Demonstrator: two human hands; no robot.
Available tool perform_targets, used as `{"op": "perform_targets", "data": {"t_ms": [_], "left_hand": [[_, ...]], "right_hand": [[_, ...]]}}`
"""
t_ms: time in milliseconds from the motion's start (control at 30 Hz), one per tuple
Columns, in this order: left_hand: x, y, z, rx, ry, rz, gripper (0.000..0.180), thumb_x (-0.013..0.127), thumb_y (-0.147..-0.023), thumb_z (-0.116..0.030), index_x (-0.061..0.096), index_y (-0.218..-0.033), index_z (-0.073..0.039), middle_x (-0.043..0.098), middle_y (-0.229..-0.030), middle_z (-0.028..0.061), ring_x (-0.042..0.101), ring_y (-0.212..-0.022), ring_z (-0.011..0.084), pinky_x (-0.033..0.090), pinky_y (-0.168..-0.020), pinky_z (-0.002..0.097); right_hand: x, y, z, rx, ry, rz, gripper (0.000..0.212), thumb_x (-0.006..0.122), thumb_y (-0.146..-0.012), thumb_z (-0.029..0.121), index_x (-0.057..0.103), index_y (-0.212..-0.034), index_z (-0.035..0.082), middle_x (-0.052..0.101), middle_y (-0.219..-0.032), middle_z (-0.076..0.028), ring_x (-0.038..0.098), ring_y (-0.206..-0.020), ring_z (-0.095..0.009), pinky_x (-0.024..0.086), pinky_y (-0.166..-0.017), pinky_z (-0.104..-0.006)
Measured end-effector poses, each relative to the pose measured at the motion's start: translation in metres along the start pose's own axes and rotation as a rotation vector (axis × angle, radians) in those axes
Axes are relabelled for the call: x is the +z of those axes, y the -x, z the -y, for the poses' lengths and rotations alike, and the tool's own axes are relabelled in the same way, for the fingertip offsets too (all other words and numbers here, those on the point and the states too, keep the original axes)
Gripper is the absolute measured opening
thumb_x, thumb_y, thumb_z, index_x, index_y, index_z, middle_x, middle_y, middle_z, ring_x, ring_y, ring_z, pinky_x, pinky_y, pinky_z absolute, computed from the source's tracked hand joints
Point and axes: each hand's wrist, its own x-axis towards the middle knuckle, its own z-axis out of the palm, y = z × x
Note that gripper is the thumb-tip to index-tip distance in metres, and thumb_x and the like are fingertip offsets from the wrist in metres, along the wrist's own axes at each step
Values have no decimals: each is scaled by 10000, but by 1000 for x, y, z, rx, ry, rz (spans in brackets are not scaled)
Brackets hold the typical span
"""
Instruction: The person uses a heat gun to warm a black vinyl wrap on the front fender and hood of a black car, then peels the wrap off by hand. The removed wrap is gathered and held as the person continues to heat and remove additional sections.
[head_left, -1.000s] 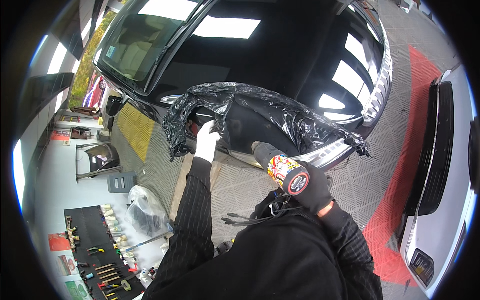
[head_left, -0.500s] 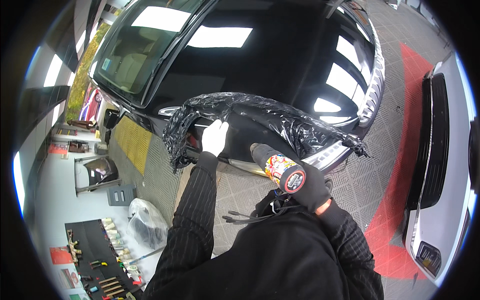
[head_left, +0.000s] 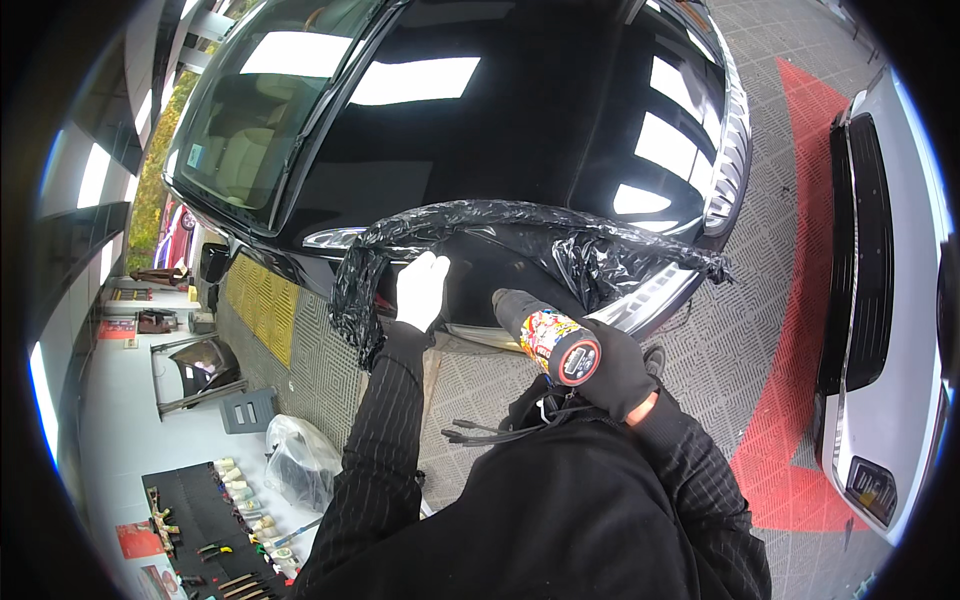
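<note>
A black car (head_left: pixel 500 140) stands before me, with a bunched sheet of glossy black plastic film (head_left: pixel 480 212) draped in an arch over its near front fender (head_left: pixel 490 275). My left hand (head_left: pixel 422 290), in a white glove, rests against the fender's dark surface inside that arch. Its fingers are drawn together, and whatever may be under them is hidden. In a black glove, my right hand (head_left: pixel 620 370) is closed round a heat gun (head_left: pixel 548 338) with a colourful sticker and a small display at its rear. The gun's nozzle points at the fender, a short way right of my left hand.
A headlight (head_left: pixel 650 298) sits right of the film. At the far right stands a white vehicle (head_left: pixel 860 440) beside red floor tiles (head_left: pixel 790 440). Tools hang on a dark wall board (head_left: pixel 200 520) at the lower left, near a plastic-wrapped object (head_left: pixel 303 465). Cords (head_left: pixel 490 435) hang at my waist.
The whole view has turned slightly. My left hand stays near the same part of the fender, its fingers slightly more bunched. The heat gun remains in my right hand, nozzle still toward the fender.
</note>
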Motion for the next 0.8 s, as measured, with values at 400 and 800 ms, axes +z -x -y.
{"op": "perform_targets", "data": {"t_ms": [400, 800], "left_hand": [[-14, 5, -26, -246, 242, 77, 261, 648, -1048, -237, 606, -897, -28, 611, -853, 178, 644, -839, 378, 508, -760, 486], [-63, -38, -48, -183, -178, -70, 917, 946, -757, -366, 566, -1501, 10, 545, -1576, 245, 542, -1424, 411, 425, -1209, 513]], "right_hand": [[-16, 3, -11, 4, -71, 43, 592, 878, -853, 404, 706, -1323, 89, 777, -1141, -185, 754, -1039, -408, 610, -877, -487], [-39, 9, -13, 1, -105, 84, 557, 868, -859, 392, 725, -1312, 100, 784, -1101, -192, 751, -1031, -409, 605, -863, -489]]}}
